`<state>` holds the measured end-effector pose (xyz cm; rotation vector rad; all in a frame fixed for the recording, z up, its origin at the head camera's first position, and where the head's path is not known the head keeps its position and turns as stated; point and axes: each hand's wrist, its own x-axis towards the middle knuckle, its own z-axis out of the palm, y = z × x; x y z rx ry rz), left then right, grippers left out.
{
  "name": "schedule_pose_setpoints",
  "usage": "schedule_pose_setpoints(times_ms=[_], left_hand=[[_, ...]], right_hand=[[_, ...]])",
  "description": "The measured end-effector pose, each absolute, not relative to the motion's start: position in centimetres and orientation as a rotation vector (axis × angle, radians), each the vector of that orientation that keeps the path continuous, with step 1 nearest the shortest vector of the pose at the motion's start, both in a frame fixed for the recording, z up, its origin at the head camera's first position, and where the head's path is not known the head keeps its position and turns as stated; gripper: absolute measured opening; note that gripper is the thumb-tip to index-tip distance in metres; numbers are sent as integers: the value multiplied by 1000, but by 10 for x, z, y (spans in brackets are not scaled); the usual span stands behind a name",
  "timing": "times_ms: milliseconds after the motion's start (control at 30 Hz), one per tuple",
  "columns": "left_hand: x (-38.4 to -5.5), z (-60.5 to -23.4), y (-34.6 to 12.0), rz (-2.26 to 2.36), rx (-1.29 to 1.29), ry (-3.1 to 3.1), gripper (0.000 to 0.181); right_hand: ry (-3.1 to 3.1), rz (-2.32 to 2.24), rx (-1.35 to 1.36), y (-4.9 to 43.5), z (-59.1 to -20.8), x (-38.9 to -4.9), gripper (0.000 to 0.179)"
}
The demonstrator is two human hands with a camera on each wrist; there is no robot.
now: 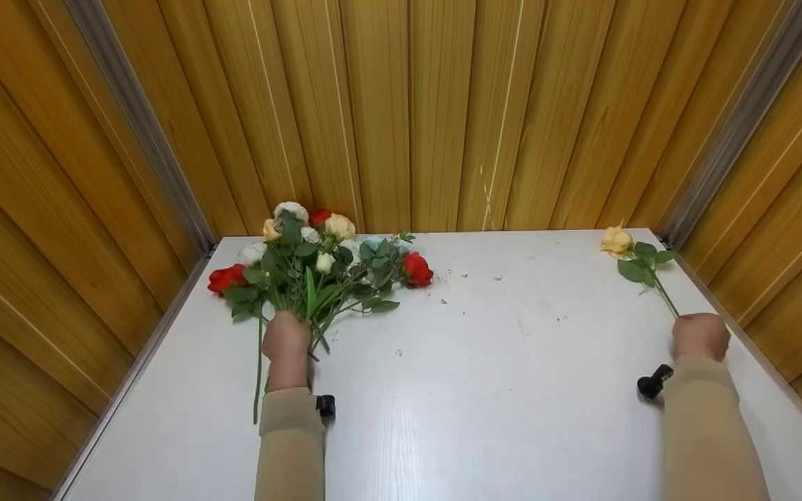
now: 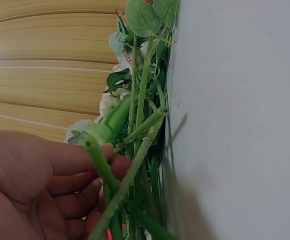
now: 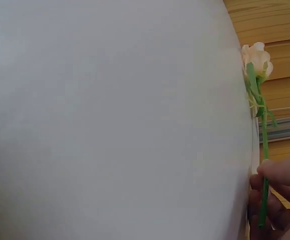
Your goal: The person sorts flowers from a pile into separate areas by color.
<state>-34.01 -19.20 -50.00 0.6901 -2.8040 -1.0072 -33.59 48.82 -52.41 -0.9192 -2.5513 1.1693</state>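
Wood-panelled booth (image 1: 408,111), white table (image 1: 512,390)

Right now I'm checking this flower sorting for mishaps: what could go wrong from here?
The right hand pinches the yellow rose low on its thin stem, near the table's right edge; it could slip off. The left hand holds only some stems of the bunch, so loose flowers may stay behind or tangle if lifted.

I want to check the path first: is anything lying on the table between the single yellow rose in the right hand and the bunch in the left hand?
Nothing visible: between the yellow rose and the bunch lies only bare table.
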Motion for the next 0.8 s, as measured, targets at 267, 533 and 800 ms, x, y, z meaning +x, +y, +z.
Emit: schedule_pose_setpoints(times_ms=[267, 533, 800], left_hand=[[-341, -498, -188, -1037, 677, -2782, 20], [-340, -497, -183, -1085, 626, -2735, 24], [-343, -493, -167, -1071, 475, -2641, 23]], right_hand=[[-2571, 1119, -995, 485, -526, -334, 43], [-2557, 1050, -975, 451, -505, -346, 55], [-2569, 1013, -654, 369, -495, -363, 46]])
